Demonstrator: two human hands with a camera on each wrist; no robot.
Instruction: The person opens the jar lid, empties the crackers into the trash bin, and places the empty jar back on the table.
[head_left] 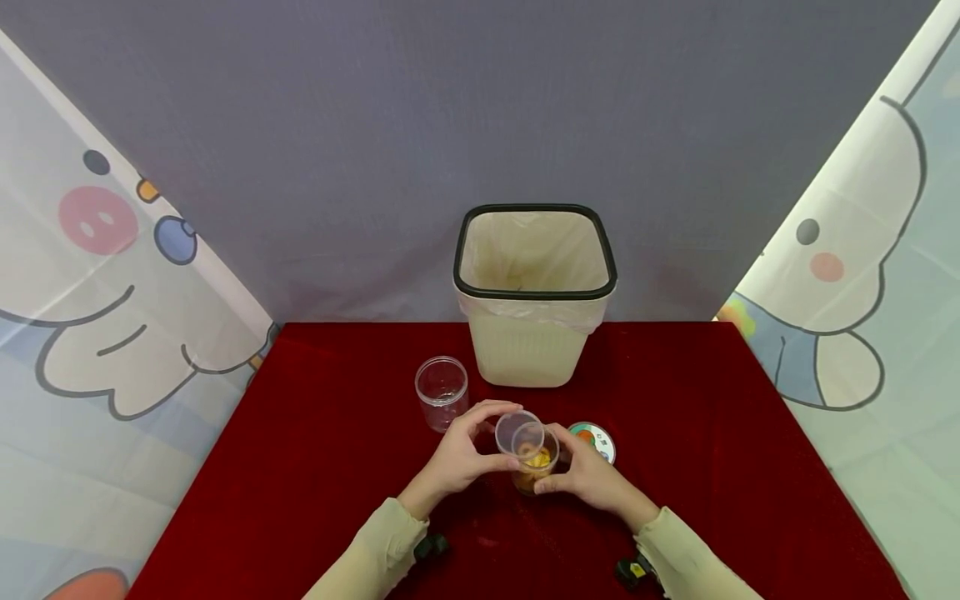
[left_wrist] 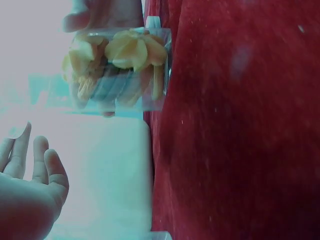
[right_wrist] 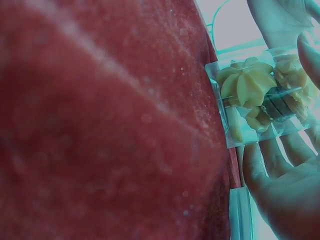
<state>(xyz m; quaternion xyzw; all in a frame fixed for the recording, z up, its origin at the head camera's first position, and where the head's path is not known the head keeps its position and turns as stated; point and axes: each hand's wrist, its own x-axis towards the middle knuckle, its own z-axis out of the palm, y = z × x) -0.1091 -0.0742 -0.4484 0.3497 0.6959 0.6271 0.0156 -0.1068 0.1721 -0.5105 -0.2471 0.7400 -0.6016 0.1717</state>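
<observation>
At the centre-left of the head view an empty clear jar (head_left: 442, 392) stands upright on the red cloth (head_left: 300, 467), apart from the hands. Just right of it, the left hand (head_left: 461, 457) curls its fingers round the upper part of a small clear jar of yellow cookies (head_left: 534, 467) at the lower centre of the frame; a thin clear inner lid (head_left: 517, 431) tilts at the mouth, seemingly lifted by those fingertips. The right hand (head_left: 588, 477) wraps round the jar's right side and steadies it. Both hands therefore grip the same jar.

To do this well, I judge the right hand should hold the jar firm and upright while the left eases the lid up evenly, so no cookies spill.

Further right a printed lid (head_left: 594, 439) lies flat. Behind, at the upper centre, stands a lined waste bin (head_left: 534, 350).
</observation>
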